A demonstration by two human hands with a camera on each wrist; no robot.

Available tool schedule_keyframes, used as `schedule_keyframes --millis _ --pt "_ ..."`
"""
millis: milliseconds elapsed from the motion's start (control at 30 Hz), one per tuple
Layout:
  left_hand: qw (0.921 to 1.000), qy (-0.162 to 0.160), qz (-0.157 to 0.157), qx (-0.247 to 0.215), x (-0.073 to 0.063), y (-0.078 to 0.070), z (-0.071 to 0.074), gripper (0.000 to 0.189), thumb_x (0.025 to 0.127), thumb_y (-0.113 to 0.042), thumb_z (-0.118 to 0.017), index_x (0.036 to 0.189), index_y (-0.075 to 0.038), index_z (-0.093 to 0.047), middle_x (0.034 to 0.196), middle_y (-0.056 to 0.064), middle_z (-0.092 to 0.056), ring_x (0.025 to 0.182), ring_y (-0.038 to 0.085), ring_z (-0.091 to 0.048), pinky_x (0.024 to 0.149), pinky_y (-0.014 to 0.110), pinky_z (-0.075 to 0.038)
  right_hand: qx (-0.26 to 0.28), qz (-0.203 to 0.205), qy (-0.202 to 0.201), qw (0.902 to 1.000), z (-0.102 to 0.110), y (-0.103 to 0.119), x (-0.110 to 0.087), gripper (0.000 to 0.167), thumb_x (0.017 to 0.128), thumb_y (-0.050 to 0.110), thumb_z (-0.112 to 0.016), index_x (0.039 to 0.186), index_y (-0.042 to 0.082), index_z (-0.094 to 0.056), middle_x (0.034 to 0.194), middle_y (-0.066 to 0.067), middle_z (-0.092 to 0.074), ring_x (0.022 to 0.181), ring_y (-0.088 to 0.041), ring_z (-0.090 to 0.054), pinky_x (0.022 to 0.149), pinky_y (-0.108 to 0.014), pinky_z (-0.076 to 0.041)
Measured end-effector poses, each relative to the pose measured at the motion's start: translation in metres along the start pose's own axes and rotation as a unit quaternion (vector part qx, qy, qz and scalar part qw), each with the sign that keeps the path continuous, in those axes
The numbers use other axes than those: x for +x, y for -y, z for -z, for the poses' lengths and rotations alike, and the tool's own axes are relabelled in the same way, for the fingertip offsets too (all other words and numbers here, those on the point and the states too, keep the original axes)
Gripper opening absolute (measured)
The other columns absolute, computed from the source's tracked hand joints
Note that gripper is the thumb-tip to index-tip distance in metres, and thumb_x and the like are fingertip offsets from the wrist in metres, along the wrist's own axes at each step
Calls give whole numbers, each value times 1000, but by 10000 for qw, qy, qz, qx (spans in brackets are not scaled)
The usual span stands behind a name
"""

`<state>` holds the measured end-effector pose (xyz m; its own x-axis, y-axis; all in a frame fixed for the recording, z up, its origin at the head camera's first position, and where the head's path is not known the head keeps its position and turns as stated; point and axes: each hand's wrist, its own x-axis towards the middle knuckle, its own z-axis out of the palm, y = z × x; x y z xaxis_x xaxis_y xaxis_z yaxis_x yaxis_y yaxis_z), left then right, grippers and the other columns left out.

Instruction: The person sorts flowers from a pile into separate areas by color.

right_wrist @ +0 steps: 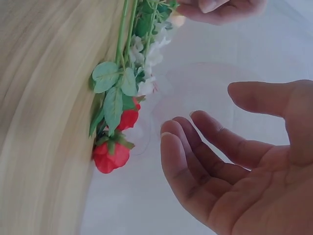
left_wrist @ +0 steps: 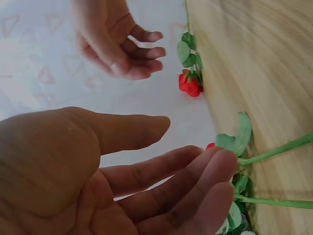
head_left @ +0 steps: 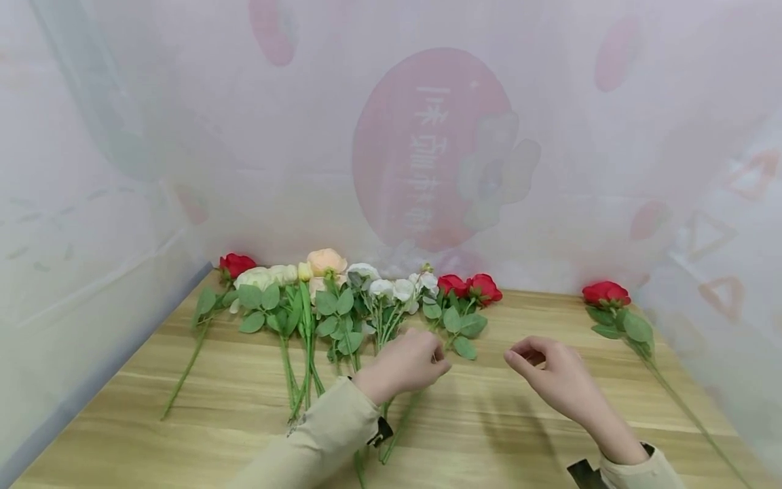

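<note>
My left hand (head_left: 406, 360) hovers over the stems of the red roses (head_left: 482, 288) right of the middle. In the left wrist view its fingers are loosely bent, thumb apart, with nothing between them. To the right, my right hand (head_left: 556, 373) hangs above the wooden table (head_left: 476, 435), its fingers relaxed and holding nothing. The right wrist view shows two red roses (right_wrist: 112, 154) with green leaves (right_wrist: 113, 100) beyond those fingers. White flowers (head_left: 391, 291) lie just left of the red pair, their stems partly hidden behind my left hand and sleeve.
A single red rose (head_left: 606, 294) lies at the far right, its long stem running toward the front. Another red rose (head_left: 237, 265) is at the far left. Between lie peach flowers (head_left: 326, 261) and pale cream flowers (head_left: 256, 277). Printed curtains (head_left: 293, 149) enclose the table.
</note>
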<state>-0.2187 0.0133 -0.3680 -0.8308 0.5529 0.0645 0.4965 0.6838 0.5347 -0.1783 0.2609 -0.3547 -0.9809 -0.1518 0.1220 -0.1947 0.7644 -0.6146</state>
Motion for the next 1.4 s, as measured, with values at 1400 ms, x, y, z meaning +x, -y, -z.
schedule_keyframes --millis 1400 --pt "9922 791 935 219 4 15 -17 29 76 9 -65 54 -7 -55 40 1 -54 38 16 -59 36 20 -40 112 131 136 9998 3 7 -4 23 97 34 -65 99 13 -72 86 6 -67 79 -12 -61 67 -34 -49"
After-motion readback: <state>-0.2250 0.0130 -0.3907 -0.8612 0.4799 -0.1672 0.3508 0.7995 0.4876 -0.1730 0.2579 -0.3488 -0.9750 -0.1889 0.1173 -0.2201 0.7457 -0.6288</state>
